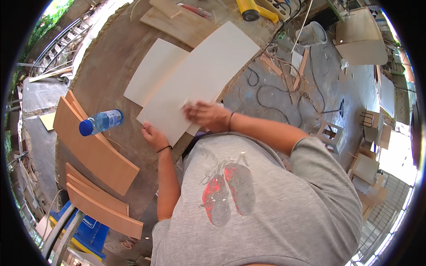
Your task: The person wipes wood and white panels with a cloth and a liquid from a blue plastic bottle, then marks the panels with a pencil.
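Observation:
A long white board [195,75] lies slantwise on the worktable in front of me. My left hand [155,136] grips its near left corner, the thumb on top and the other fingers mostly hidden. Over the near part of the board, my right hand [208,116] presses down with bent fingers, blurred by motion. A small pale edge shows at its fingertips, too smeared to name. Under the long board's left side rests a second white board [156,66]. To the left of my left hand, a clear water bottle with a blue cap [106,120] lies on its side.
Curved brown wood panels [93,142] lie along the left of the worktable [104,66]. Wood boards [177,24] and a yellow power tool [249,9] sit at the far end. Cables [270,99] and wood scraps litter the floor at right, near a bucket [312,34].

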Demonstrator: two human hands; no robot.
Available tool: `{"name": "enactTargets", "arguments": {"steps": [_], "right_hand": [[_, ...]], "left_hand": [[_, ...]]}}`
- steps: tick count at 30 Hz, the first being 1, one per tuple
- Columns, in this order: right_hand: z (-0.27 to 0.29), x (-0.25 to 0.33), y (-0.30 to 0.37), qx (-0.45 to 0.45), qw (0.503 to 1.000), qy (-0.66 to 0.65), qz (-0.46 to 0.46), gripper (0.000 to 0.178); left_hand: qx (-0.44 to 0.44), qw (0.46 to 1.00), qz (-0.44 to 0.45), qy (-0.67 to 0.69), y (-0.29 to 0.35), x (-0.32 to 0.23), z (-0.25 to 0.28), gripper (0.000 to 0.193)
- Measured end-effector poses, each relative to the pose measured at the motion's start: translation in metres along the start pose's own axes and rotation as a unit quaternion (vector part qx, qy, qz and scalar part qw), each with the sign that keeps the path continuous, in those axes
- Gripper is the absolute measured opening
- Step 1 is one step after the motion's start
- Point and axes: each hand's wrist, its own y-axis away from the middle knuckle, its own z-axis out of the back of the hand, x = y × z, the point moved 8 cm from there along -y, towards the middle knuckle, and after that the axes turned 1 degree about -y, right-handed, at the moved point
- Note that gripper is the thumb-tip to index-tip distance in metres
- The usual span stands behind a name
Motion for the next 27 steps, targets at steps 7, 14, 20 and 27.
{"name": "enactTargets", "arguments": {"steps": [7,14,20,27], "right_hand": [[0.066,-0.158,0.086,-0.125,0.956,0.131,-0.23,0.054],[0.013,-0.04,0.033,-0.068,0.991,-0.071,-0.094,0.054],[0.054,-0.189,0.095,0.031,0.927,0.268,-0.261,0.054],[0.137,-0.262,0.161,-0.315,0.863,-0.097,-0.383,0.043]], "left_hand": [[0.002,1.0,0.005,-0.004,0.0,0.002,0.0,0.042],[-0.008,1.0,0.014,-0.008,-0.002,0.002,0.001,0.04],[-0.051,0.997,-0.013,-0.062,-0.002,-0.007,0.013,0.043],[-0.122,0.973,-0.035,-0.191,0.009,-0.037,0.016,0.043]]}}
